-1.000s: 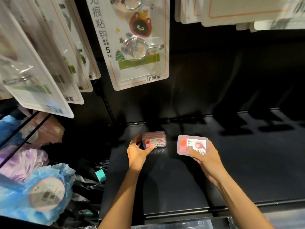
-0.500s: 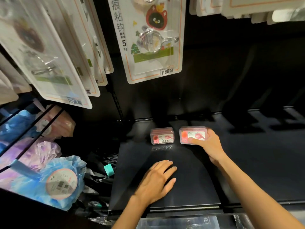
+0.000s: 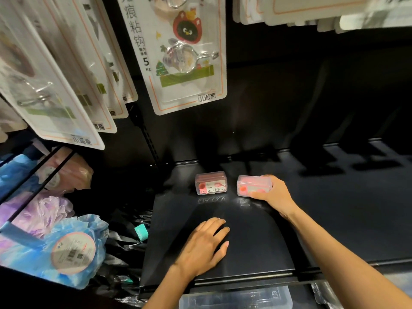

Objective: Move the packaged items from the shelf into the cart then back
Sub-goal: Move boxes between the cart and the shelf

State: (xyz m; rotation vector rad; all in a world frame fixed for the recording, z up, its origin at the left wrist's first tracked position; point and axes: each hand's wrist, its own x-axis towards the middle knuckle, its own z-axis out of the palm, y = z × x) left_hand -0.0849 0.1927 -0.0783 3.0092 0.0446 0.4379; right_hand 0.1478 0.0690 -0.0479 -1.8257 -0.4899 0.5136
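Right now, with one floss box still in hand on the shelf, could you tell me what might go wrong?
1. The right hand grips the right floss box close beside the left floss box; sliding it sideways could knock that one askew.
2. The hanging hook pack dangles above the boxes; a raised arm might snag it.
3. The left hand lies flat on the black shelf; leaning on it could jolt the boxes.
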